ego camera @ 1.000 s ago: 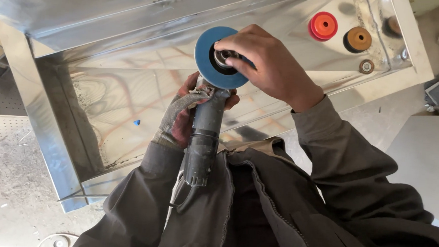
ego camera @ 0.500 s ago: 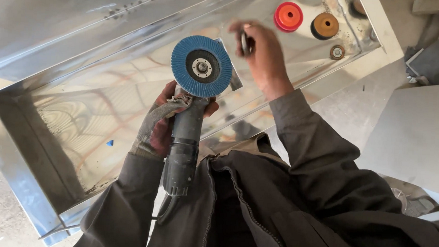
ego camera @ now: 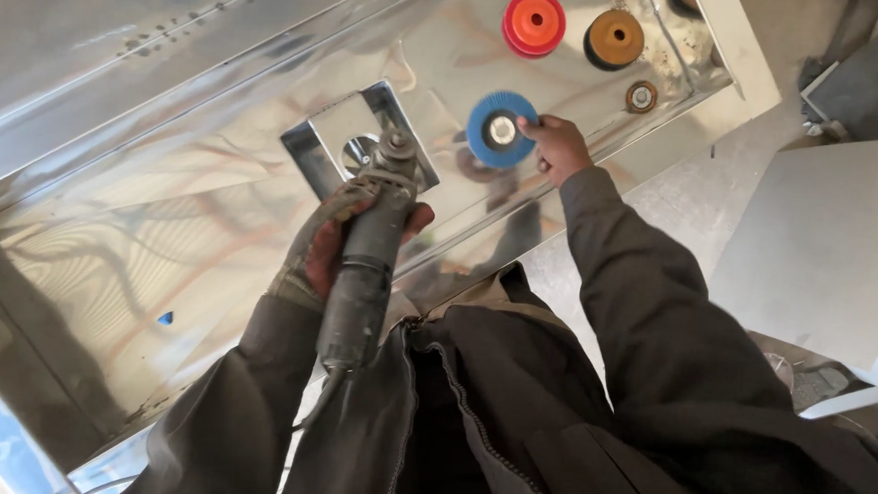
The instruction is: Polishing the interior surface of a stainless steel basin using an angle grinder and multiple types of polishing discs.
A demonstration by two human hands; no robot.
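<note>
My gloved left hand (ego camera: 324, 251) grips the grey body of an angle grinder (ego camera: 362, 278), held upright over a shiny steel tray (ego camera: 158, 252). The grinder's head (ego camera: 394, 152) shows a bare spindle with no disc on it. My right hand (ego camera: 561, 148) reaches out to the right, its fingers pinching the edge of a blue flap disc (ego camera: 497, 130) that lies flat against the tray's floor.
A red disc (ego camera: 534, 23), an orange disc (ego camera: 615, 38) and a small brown ring (ego camera: 641, 96) lie at the tray's far right end. A rectangular cut-out (ego camera: 337, 136) sits behind the grinder head. A grey metal sheet (ego camera: 829, 247) lies on the right.
The blue flap disc has come off the grinder. My right hand has carried it rightward down to the tray floor. The grinder's spindle is now bare.
</note>
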